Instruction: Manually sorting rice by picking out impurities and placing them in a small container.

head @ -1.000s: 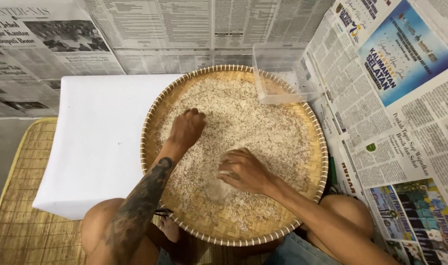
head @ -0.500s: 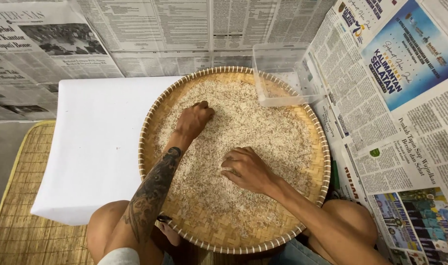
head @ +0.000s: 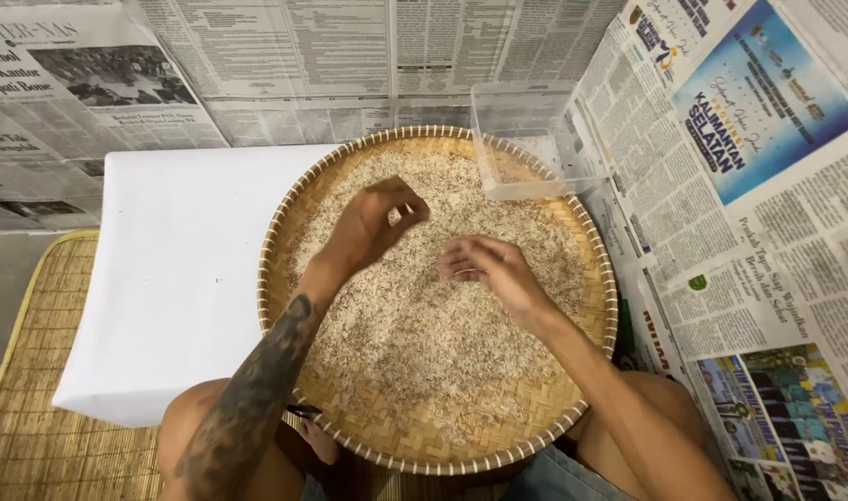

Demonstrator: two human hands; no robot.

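on the left lies a woven straw mat (head: 34, 371), coarse and ribbed, and over it a smooth white cloth (head: 173, 278). the round woven bamboo tray (head: 284, 213), rimmed with pale coiled binding, rests on the person's lap and holds a thin, uneven layer of pale husked grain (head: 414, 343); bare weave shows near the bottom rim. the left hand (head: 373, 227) hovers above the grain with fingertips pinched narrow on something too small to tell. the right hand (head: 484, 269) hangs loosely curled just over the grain, holding nothing visible. the clear plastic box (head: 526, 139) at the tray's far edge looks empty, so the sorting seems barely begun. newspaper (head: 776, 232) covers the surroundings.
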